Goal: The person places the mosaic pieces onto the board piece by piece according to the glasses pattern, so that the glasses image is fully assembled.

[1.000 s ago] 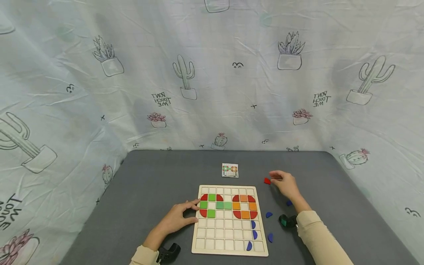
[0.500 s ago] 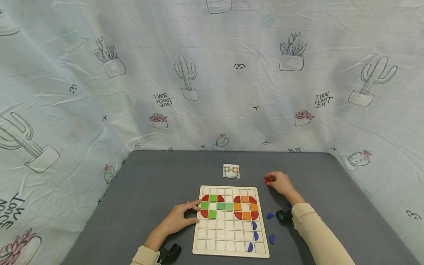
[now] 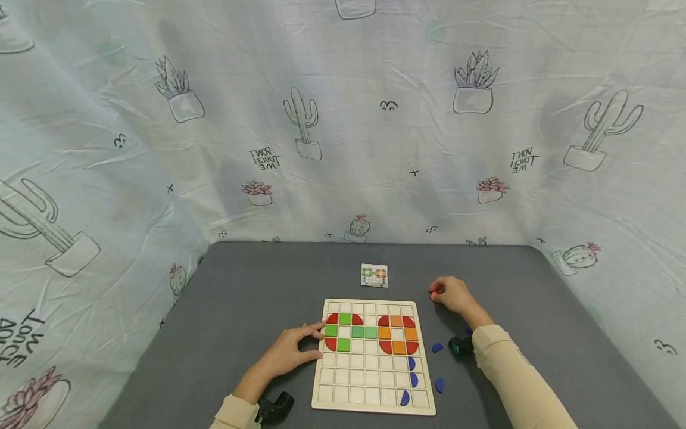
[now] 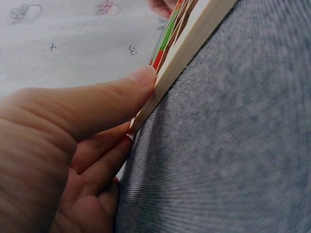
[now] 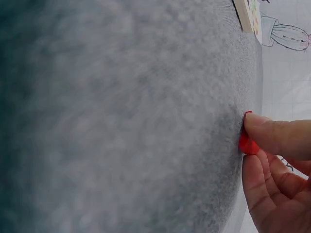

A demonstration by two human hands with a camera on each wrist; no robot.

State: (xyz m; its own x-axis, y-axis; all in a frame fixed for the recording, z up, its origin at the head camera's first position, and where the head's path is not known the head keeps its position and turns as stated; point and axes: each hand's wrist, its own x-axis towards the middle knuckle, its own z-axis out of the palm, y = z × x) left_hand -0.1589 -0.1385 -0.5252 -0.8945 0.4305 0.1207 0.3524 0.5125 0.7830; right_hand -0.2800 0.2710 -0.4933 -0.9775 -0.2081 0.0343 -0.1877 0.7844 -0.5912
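Observation:
My left hand (image 3: pixel 288 353) rests at the left edge of a wooden grid board (image 3: pixel 356 378), thumb and fingertips against its rim. In the left wrist view the straight thumb (image 4: pixel 114 99) touches the board's side. Red, green and orange tiles fill cells near the top, and several blue half-round tiles (image 3: pixel 405 398) sit at the lower right. Beyond the board's upper right corner, my right hand (image 3: pixel 454 296) pinches a small red tile (image 5: pixel 247 144) between thumb and fingers, close over the grey tabletop. The fingers hide part of the tile's outline.
A small pattern card (image 3: pixel 374 276) lies behind the board. Loose blue half-round tiles (image 3: pixel 439 385) lie to its right, one partly hidden near the right forearm. A printed cactus curtain (image 3: pixel 354 131) hangs behind the grey table (image 3: pixel 252 274).
The right hand has closed in on the loose red tile and now pinches it. The left hand stays at the board's edge.

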